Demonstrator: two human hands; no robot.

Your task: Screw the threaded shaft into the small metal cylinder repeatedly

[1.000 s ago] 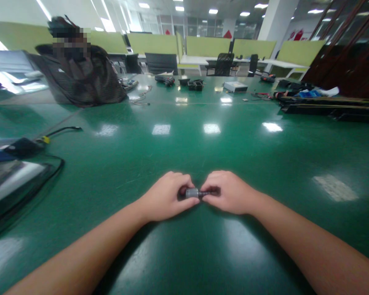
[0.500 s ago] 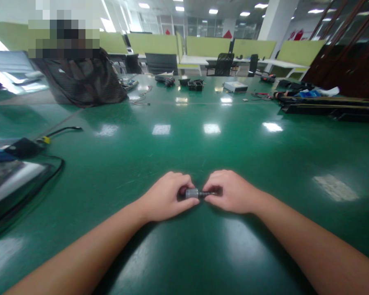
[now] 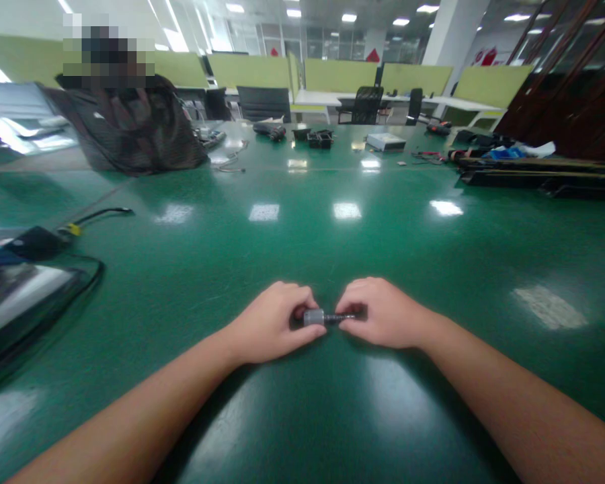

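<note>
Over the glossy green tabletop (image 3: 302, 255), the bare left hand (image 3: 272, 323) is clamped around a small grey metallic cylinder (image 3: 313, 317), one end hidden; the bare right hand (image 3: 380, 314) pinches its thin, dark, blurred shaft (image 3: 331, 318). Farther off, pixelation covers a dark, woven-looking bag's (image 3: 146, 144) top.

L hand (image 3: 275, 324), R hand (image 3: 383, 313), forearms (image 3: 156, 401) bare

Colour scheme: grey cylinder (image 3: 313, 317), dark shaft (image 3: 331, 318).
Tabletop (image 3: 302, 252): green with white reflected patches. Partition panels (image 3: 340, 76): plain yellow-green. Bag (image 3: 169, 134): dark brown.
</note>
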